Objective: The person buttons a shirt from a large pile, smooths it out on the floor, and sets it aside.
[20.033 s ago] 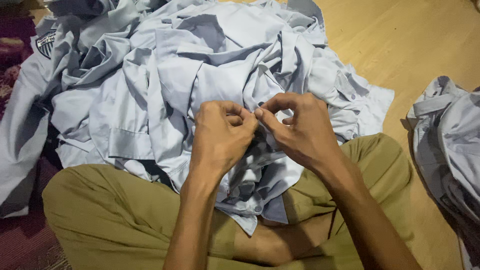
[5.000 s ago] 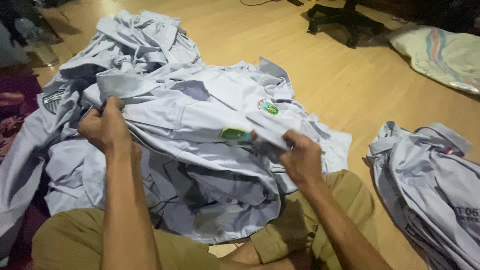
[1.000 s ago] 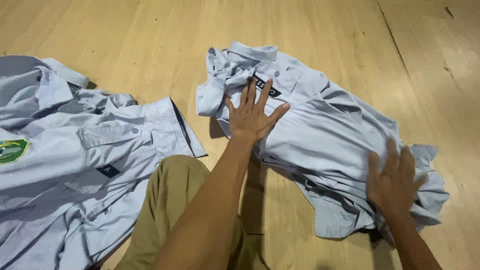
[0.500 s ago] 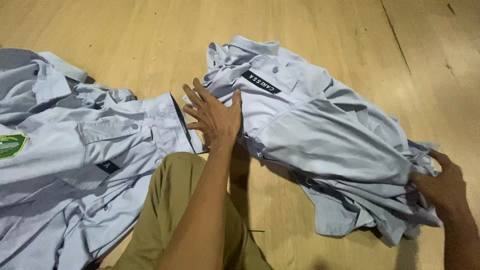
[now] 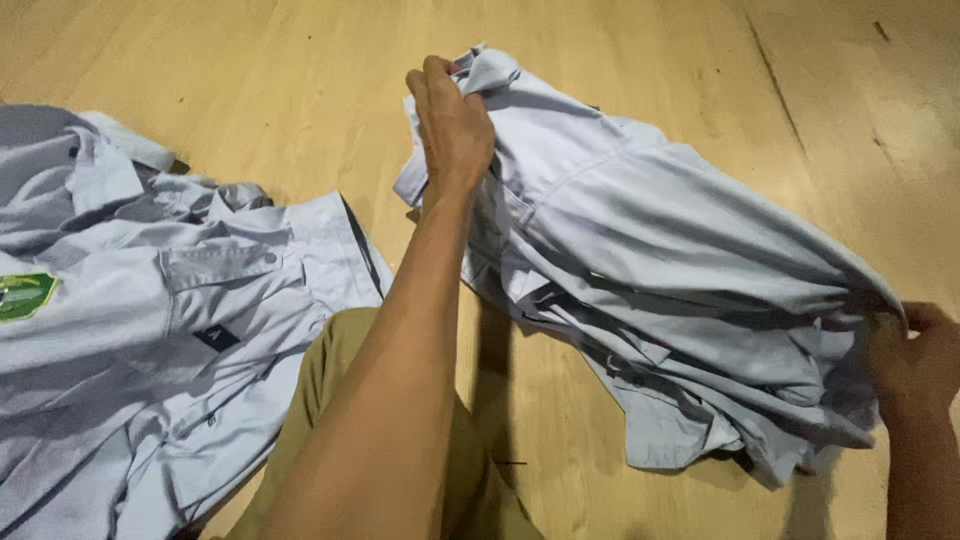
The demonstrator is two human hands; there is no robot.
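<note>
A pale grey-blue shirt (image 5: 650,270) lies crumpled on the wooden floor (image 5: 250,90) to my right, partly lifted. My left hand (image 5: 452,125) grips its collar end at the top, fingers closed over the cloth. At the far right edge, my right hand (image 5: 915,355) holds the shirt's lower hem, pulling it taut between both hands. My left forearm crosses the middle of the view over my knee in khaki trousers (image 5: 400,450).
A heap of similar grey-blue shirts (image 5: 150,300) covers the floor at the left, one with a green badge (image 5: 22,296) and a buttoned chest pocket. Bare wooden boards stretch beyond and between the two piles.
My left hand moved up from the shirt's edge and took hold of the collar end. My right hand went from pressing flat to gripping the hem, and the shirt got lifted and stretched.
</note>
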